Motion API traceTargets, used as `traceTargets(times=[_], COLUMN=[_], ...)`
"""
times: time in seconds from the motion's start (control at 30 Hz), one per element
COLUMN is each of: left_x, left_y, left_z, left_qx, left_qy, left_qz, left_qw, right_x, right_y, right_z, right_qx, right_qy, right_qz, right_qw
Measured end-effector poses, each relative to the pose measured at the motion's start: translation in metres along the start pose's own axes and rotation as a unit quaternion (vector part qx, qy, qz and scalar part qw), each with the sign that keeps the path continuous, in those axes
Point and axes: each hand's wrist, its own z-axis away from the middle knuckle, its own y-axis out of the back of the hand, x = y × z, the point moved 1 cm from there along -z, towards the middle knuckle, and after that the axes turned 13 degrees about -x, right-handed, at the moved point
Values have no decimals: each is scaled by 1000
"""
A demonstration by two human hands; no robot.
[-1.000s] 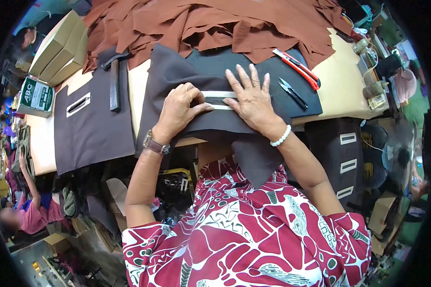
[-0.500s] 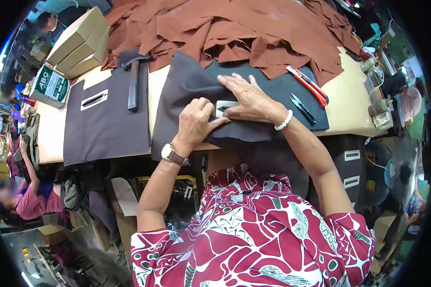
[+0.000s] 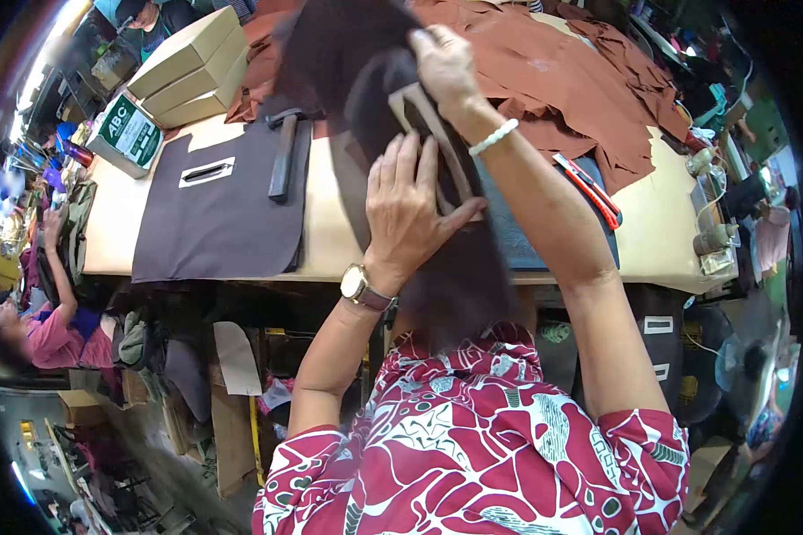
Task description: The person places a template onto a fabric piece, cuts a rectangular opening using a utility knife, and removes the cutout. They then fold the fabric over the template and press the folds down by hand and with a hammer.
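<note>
A dark brown sheet (image 3: 330, 67), blurred by motion, is lifted and tilted over the table in front of me. Set in it is a long pale rectangular frame (image 3: 452, 165) around a dark slot. My right hand (image 3: 446, 69) grips the sheet near its upper right side, fingers curled around the material. Flat against the sheet, over the lower left of the frame, lies my left hand (image 3: 404, 196) with fingers stretched and thumb out to the right. To the left, a second dark brown panel (image 3: 214, 218) lies flat with a smaller pale-framed slot (image 3: 207, 171).
A hammer (image 3: 283, 160) rests on the second panel's right side. A red utility knife (image 3: 589, 192) lies on a dark mat (image 3: 509, 232). Rust-brown hides (image 3: 544, 80) cover the back. Boxes (image 3: 192, 67) and a green-white can (image 3: 127, 134) stand left; a pink-sleeved person (image 3: 62, 330) is beyond.
The sheet has been raised from the table and turned, its framed slot now steeply slanted. My right hand moved up and away to its edge; my left hand flattened onto it.
</note>
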Motion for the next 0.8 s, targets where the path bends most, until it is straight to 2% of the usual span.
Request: traceTargets(times=[0.07,0.13,0.17,0.2,0.27,0.33,0.37,0.4,0.47,0.5,0.57,0.6,0.63,0.73,0.8], left_x=[10,11,7,5,-1,-8,-12,-15,-20,-17,-14,-14,-14,-7,-3], left_y=[-8,-16,-27,-34,-37,-34,-34,-34,-40,-50,-57,-60,-63,-58,-55], left_z=[-9,-19,-19,-19,-24,-23,-27,-27,-24,-16,-6,0,3,0,-5], left_qx=[11,23,24,20,46,39,46,9,-64,-148,-248,-291,-315,-374,-399], left_qy=[39,58,64,67,12,-43,-71,-90,-125,-127,-109,-98,-79,-22,18], left_qz=[-22,-50,-64,-79,-57,-44,-20,-12,4,66,159,199,221,267,277], left_qw=[999,997,996,994,997,997,996,996,990,979,949,931,920,888,874], right_x=[-4,-14,-6,-7,-10,0,6,10,10,17,3,-1,-2,-23,-21], right_y=[22,45,56,69,102,139,158,176,203,225,227,227,225,208,188], right_z=[-5,9,14,21,39,55,68,83,113,153,190,202,206,191,178], right_qx=[74,102,120,129,157,185,213,242,242,226,197,170,178,82,-51], right_qy=[-11,-9,-38,-35,-36,25,24,19,60,-12,-136,-197,-113,-47,0], right_qz=[-57,-139,-235,-271,-238,-211,-162,-110,-67,109,364,469,598,637,521], right_qw=[996,985,964,953,958,960,963,964,966,968,900,844,773,765,852])
